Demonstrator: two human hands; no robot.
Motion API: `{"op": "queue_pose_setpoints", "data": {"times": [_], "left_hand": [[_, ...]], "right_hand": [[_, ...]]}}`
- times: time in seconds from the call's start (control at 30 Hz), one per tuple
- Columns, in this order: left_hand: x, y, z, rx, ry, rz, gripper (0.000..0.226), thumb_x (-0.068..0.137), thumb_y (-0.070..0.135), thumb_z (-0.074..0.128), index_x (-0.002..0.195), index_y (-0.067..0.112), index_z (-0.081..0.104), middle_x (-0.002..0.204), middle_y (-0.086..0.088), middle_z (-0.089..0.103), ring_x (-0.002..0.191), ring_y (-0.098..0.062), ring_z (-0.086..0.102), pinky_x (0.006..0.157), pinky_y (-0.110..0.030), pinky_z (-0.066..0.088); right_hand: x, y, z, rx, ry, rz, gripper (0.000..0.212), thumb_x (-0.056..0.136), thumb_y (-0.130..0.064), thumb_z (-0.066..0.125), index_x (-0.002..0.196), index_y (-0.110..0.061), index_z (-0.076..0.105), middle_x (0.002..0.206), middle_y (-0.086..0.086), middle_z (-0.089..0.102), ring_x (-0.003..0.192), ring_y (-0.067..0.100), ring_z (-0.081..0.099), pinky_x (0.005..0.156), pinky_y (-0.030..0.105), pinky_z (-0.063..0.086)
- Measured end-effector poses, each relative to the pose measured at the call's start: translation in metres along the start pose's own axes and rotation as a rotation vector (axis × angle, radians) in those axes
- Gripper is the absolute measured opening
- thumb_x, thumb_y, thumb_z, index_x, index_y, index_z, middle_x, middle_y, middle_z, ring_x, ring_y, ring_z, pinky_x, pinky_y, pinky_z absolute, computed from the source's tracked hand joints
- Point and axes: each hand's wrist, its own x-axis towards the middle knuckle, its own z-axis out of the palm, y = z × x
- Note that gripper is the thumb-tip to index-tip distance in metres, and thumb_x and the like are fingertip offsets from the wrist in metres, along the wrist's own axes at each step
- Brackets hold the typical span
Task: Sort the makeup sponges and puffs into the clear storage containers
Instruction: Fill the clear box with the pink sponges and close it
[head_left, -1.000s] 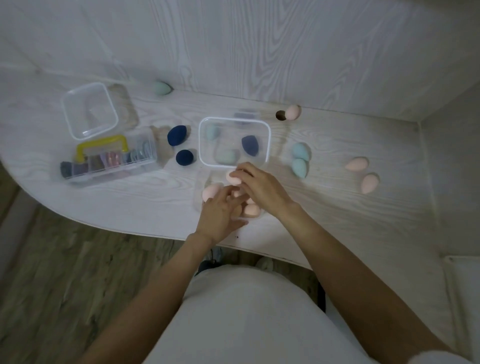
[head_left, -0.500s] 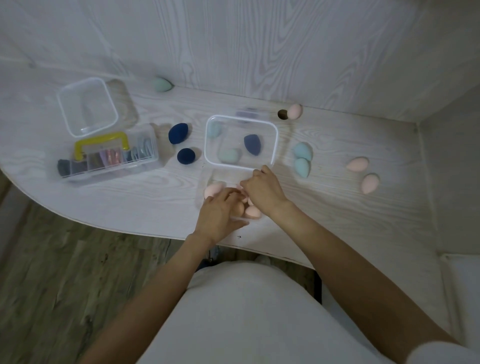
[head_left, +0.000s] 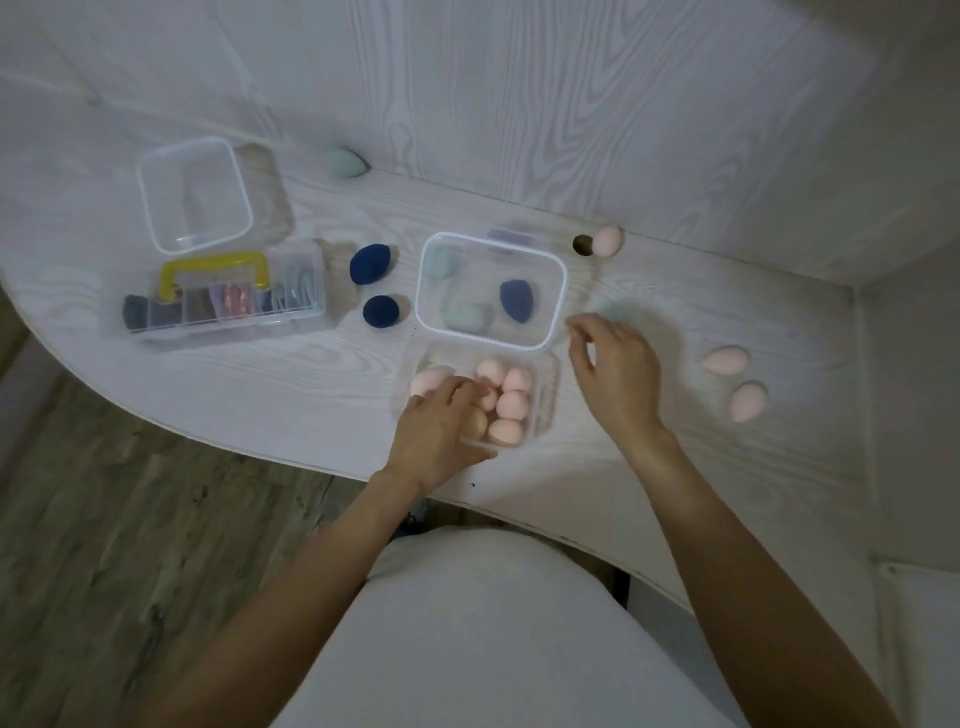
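Observation:
A small clear container (head_left: 543, 400) near the table's front edge holds several pink sponges (head_left: 511, 405). My left hand (head_left: 441, 431) rests on its left side, fingers over the sponges; one pink sponge (head_left: 427, 382) lies by my fingertips. My right hand (head_left: 615, 376) hovers to the right of both containers, fingers apart, holding nothing. Behind it, a larger clear container (head_left: 558, 291) holds a navy sponge (head_left: 514, 300) and two teal ones (head_left: 462, 314). A teal sponge (head_left: 615, 310) shows just beyond my right fingers. Loose on the table lie two navy sponges (head_left: 369, 264) and two pink sponges (head_left: 724, 359).
An empty clear square container (head_left: 195, 195) stands at the back left, a yellow-handled organiser box (head_left: 228, 296) in front of it. A teal sponge (head_left: 345, 163) and a pink sponge (head_left: 607, 240) lie by the wall, the pink one beside a cable hole (head_left: 583, 244).
My right hand has let go of a pink sponge into the small container and moved right, toward the teal sponges. My left hand stays at the small container.

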Motion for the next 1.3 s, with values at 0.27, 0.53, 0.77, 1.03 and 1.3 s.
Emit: {"op": "queue_pose_setpoints", "data": {"times": [0.27,0.53,0.77,1.03,1.3], "left_hand": [[0.027,0.004,-0.004,-0.034,0.033,-0.06,0.072,0.063,0.046,0.078,0.125,0.023,0.049,0.128,0.005,0.051,0.108,-0.017,0.052,0.083,-0.031,0.039],[0.032,-0.012,-0.01,-0.011,-0.074,0.017,0.076,0.062,0.049,0.077,0.127,0.028,0.043,0.131,0.006,0.045,0.109,-0.018,0.051,0.08,-0.031,0.041],[0.028,-0.011,-0.023,-0.169,-0.082,0.031,0.066,0.07,0.064,0.055,0.126,0.03,0.048,0.132,0.013,0.046,0.107,-0.011,0.052,0.079,-0.032,0.049],[0.024,-0.006,-0.033,-0.176,-0.098,-0.004,0.035,0.096,0.04,0.041,0.127,0.024,0.047,0.115,0.005,0.062,0.091,-0.016,0.062,0.072,-0.034,0.051],[0.015,-0.019,-0.036,-0.179,-0.102,0.151,0.034,0.089,0.013,0.057,0.123,0.019,0.058,0.139,0.005,0.047,0.105,-0.019,0.059,0.082,-0.031,0.051]], "right_hand": [[0.098,0.086,0.03,-0.102,-0.368,0.25,0.04,0.096,-0.025,0.045,0.136,-0.021,0.045,0.12,0.017,0.054,0.11,0.032,0.049,0.088,0.038,0.042],[0.16,0.105,0.066,-0.09,-0.445,0.337,0.036,0.098,-0.029,0.04,0.129,-0.012,0.049,0.131,0.018,0.05,0.118,0.036,0.045,0.092,0.039,0.04],[0.092,0.046,0.026,0.493,-0.034,0.436,0.015,0.089,-0.009,0.052,0.098,-0.02,0.048,0.101,0.0,0.057,0.087,0.017,0.055,0.078,0.026,0.047],[0.017,-0.05,0.027,0.6,-0.201,0.146,0.035,0.08,-0.012,0.069,0.113,-0.019,0.059,0.112,-0.006,0.06,0.102,0.006,0.05,0.086,0.007,0.036],[0.016,-0.058,0.064,0.526,-0.357,0.106,0.03,0.084,-0.015,0.064,0.112,-0.019,0.056,0.104,0.0,0.064,0.091,0.015,0.06,0.081,0.035,0.052]]}}
